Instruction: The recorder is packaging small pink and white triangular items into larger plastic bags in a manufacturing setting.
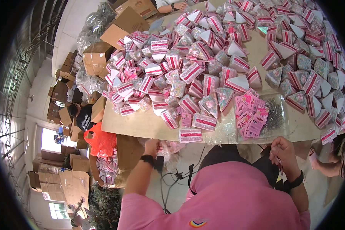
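Observation:
Just below the table's front edge, my left hand is closed beside a crumpled clear plastic bag with pink in it. Its fingertips are partly hidden, so what they grip cannot be made out. To the right, my right hand pinches a small thin pale thing below the tray's edge. Across the table lies a heap of glittery cake-slice ornaments, white and silver with pink stripes. A clear tray holds pink printed cards and a tangle of thin metal hooks or wires.
Ornaments also sit in a cardboard box at the left, with a red plastic bag over it. Cables hang or lie below the table. Another person's arm is at the far side, and someone's leg shows at right.

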`<move>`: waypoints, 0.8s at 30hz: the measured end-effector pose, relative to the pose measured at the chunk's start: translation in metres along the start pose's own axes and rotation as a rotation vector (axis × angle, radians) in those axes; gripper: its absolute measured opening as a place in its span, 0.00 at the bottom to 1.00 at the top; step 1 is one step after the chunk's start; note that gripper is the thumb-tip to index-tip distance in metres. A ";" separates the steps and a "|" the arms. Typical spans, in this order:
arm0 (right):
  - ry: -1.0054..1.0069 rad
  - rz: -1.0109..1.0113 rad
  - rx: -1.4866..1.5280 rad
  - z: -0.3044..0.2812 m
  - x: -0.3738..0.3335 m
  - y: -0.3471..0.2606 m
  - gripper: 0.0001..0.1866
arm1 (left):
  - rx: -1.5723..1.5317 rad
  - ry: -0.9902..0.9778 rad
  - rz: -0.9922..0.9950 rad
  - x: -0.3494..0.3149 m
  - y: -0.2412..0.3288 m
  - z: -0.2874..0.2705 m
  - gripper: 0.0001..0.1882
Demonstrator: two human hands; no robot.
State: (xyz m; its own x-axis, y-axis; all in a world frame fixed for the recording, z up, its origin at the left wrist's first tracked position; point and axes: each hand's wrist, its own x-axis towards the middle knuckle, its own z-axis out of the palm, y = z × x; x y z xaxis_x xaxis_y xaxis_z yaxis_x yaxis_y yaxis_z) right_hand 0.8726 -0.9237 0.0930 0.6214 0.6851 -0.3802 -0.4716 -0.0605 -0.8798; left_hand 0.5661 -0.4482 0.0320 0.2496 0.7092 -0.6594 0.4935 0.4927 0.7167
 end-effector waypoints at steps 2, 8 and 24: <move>-0.004 -0.006 0.014 0.005 0.001 0.003 0.03 | -0.124 0.019 -0.031 -0.014 0.011 -0.004 0.06; 0.000 0.027 0.097 0.011 0.001 -0.001 0.03 | -0.057 -0.187 0.251 -0.110 0.089 0.062 0.07; 0.049 -0.008 0.280 0.008 -0.007 -0.029 0.03 | 0.995 -0.823 1.799 -0.228 0.077 0.338 0.25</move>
State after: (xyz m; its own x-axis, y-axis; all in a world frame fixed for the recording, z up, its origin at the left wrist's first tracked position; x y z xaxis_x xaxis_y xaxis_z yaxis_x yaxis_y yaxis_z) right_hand 0.8769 -0.9212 0.1240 0.6523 0.6484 -0.3926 -0.6165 0.1524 -0.7725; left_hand 0.8289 -0.7420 0.1611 0.8541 -0.4524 0.2568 -0.5190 -0.7748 0.3610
